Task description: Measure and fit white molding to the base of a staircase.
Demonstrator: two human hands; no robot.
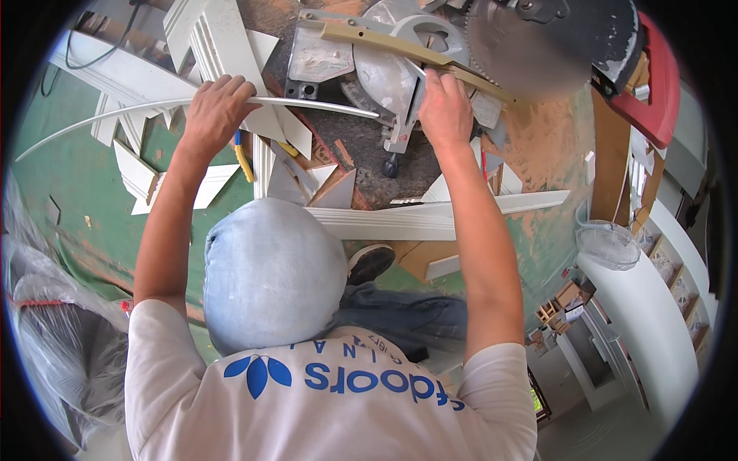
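My left hand (217, 111) is closed round a long, thin white trim strip (100, 119), which bows down to the left and ends to the right near the mitre saw's table. At the saw's fence (384, 44), my right hand (446, 107) has its fingers pinched together by a thin white piece (416, 67); most of that piece is hidden. The mitre saw's round base (380, 73) lies between my hands. Its toothed blade (492, 58) is raised to the right of my right hand, with a red handle (663, 84) beyond.
White moulding offcuts (223, 58) lie heaped around the saw. A long white moulding (384, 223) crosses in front of my bent knee (273, 269). A yellow-handled tool (244, 160) rests below my left hand. Sawdust (546, 146) covers the right side; plastic sheeting (61, 346) hangs at left.
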